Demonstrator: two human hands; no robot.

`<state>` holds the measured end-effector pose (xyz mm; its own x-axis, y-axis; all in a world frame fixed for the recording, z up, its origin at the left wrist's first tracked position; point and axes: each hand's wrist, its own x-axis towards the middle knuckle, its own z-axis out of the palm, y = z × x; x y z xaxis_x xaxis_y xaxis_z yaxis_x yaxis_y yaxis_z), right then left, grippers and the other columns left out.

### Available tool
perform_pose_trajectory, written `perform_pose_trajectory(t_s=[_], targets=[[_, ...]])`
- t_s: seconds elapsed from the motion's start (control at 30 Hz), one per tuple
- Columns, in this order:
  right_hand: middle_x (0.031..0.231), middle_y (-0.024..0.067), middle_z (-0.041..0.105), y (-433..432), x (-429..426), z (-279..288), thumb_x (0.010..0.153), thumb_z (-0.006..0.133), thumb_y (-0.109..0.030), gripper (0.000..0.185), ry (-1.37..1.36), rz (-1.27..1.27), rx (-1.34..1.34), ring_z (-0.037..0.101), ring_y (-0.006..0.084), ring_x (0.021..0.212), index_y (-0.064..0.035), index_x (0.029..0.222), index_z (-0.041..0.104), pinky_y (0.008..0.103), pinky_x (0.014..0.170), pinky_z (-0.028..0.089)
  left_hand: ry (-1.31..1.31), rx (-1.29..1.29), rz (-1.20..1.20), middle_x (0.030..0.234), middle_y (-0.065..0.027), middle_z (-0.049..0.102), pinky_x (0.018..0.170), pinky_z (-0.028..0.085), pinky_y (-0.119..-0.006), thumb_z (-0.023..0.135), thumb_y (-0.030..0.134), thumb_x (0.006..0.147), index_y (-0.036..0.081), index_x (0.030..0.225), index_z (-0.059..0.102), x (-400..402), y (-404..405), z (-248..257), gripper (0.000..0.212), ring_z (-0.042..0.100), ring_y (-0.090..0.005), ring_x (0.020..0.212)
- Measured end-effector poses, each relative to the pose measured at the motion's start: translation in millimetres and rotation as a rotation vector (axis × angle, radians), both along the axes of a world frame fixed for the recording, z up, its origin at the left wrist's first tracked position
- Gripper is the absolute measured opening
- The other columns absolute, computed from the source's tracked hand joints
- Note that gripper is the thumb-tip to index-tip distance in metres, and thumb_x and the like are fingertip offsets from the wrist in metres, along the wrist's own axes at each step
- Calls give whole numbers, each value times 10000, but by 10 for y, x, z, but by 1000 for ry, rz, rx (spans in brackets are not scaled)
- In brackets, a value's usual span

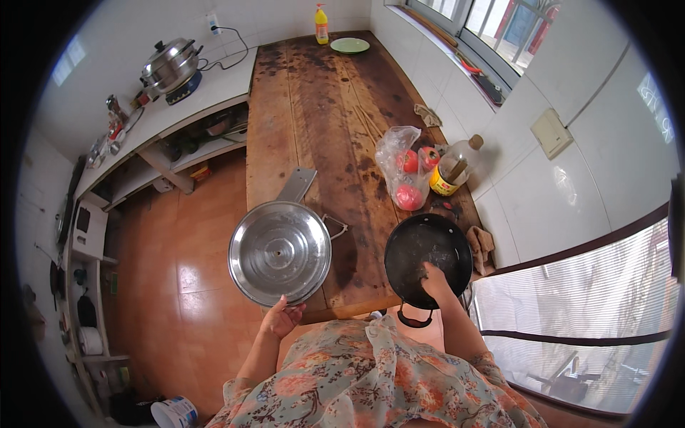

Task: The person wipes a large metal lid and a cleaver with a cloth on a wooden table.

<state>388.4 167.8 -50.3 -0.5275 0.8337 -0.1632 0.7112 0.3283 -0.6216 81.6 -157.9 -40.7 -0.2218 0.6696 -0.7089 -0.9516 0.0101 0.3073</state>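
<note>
My left hand (283,316) grips the near rim of a shiny metal pan lid (279,252), which lies inside-up with a hole at its centre. Over the black wok (428,251) is my right hand (434,278), reaching inside; its fingertips are near the inner surface, and whether they hold something small cannot be told. The wok's looped handle (414,320) juts past the table's near edge. Behind the lid lies a cleaver (297,184), partly covered by it. A metal wire piece (337,226) shows at the lid's right side.
The wooden table (321,117) bears a plastic bag (389,152) with tomatoes (409,197), a plastic bottle (455,166), chopsticks (369,123), a brown cloth (480,247), a green plate (350,45) and a yellow bottle (321,27). A steamer pot (170,64) stands on the left counter.
</note>
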Motion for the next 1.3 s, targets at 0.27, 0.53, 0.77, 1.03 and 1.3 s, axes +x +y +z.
perform_pose_trajectory(t_s=[0.27,0.53,0.77,1.03,1.3], targets=[[600,127,531,219,51,168,769,646,-216,254,297,-190,-257,498,196,565,25,758,566,339,561,396,10,-107,-131,977,-176,608,702,497,-337,522,244,877,-33,1037,505,99,-189,47,320,589,-284,920],[1007,211,544,192,18,91,670,659,-92,422,-317,20,73,536,378,959,-49,1064,517,405,828,441,685,-194,-629,787,-79,638,553,467,-254,551,198,846,38,883,600,278,762,964,171,625,-169,700],[746,34,549,71,-296,567,824,583,-100,108,654,-412,-415,493,109,701,4,846,562,244,635,402,308,-15,-737,1258,-193,398,846,437,-447,618,397,807,84,1288,349,1111,2402,903,634,405,-330,1158],[722,74,536,-242,-448,930,862,532,-136,155,606,-205,14,495,143,667,14,826,517,289,629,415,-138,63,-426,1091,-115,575,846,433,-426,495,409,865,104,1120,535,1792,3286,13,400,546,-257,988],[684,249,511,-289,-442,908,917,422,-194,304,408,-17,152,501,363,604,50,765,519,385,551,382,171,-208,-576,1044,-143,601,817,462,-398,488,273,892,11,1044,579,1807,3184,160,317,586,-263,927]])
